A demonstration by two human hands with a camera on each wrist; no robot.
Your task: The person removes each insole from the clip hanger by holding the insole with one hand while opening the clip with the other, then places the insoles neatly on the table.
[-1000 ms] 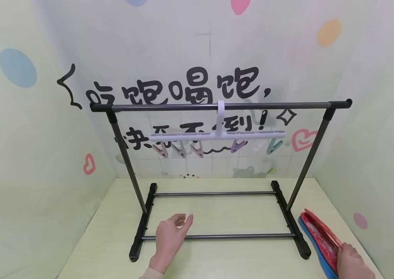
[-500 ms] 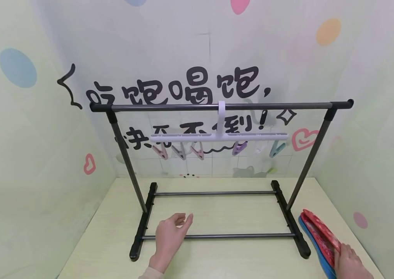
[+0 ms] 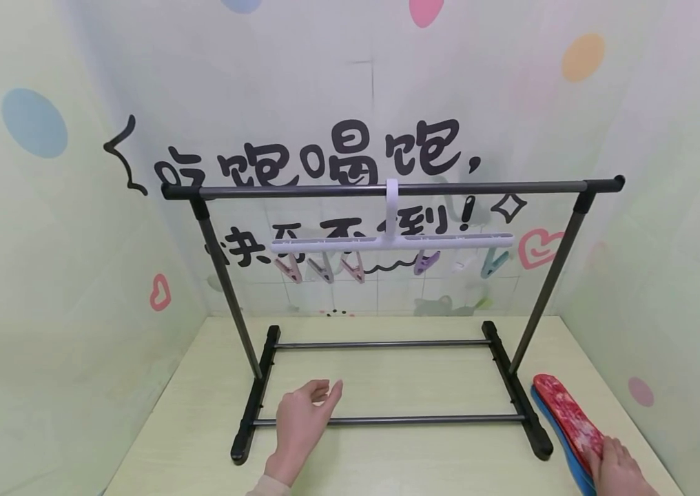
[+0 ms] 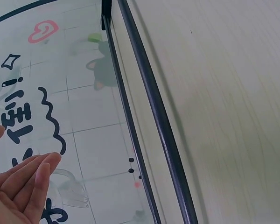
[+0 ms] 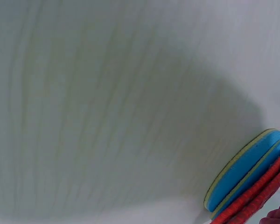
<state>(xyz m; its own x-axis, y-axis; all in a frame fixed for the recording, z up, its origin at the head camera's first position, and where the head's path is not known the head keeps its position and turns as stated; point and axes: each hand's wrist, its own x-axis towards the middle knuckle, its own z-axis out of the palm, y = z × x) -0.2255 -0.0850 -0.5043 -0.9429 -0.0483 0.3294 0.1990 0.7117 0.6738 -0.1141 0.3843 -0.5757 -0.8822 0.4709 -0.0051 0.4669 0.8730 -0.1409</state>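
Observation:
At the right of the head view, a red patterned insole [image 3: 567, 406] lies face up over blue insoles [image 3: 578, 472]. My right hand [image 3: 616, 468] grips its near end, thumb on the left edge. From the right wrist, two blue insoles [image 5: 245, 170] and two red ones [image 5: 259, 196] show edge-on, side by side; only a bit of the fingers [image 5: 277, 214] is visible there. My left hand [image 3: 303, 424] hovers by the rack's front bar, fingers loosely bent, holding nothing. The left wrist view shows its relaxed fingers [image 4: 25, 184] too.
A black rack [image 3: 430, 419] stands on the pale table [image 3: 182, 427]. From its top rail hangs a lilac hanger [image 3: 331, 244] with several clips, among them a purple clip [image 3: 426, 262] and a teal clip [image 3: 495, 262]. Printed walls enclose the table.
The red insoles, spread apart and tilted a second ago, have come together with the patterned face up. My right hand has shifted slightly left. My left hand has stayed put.

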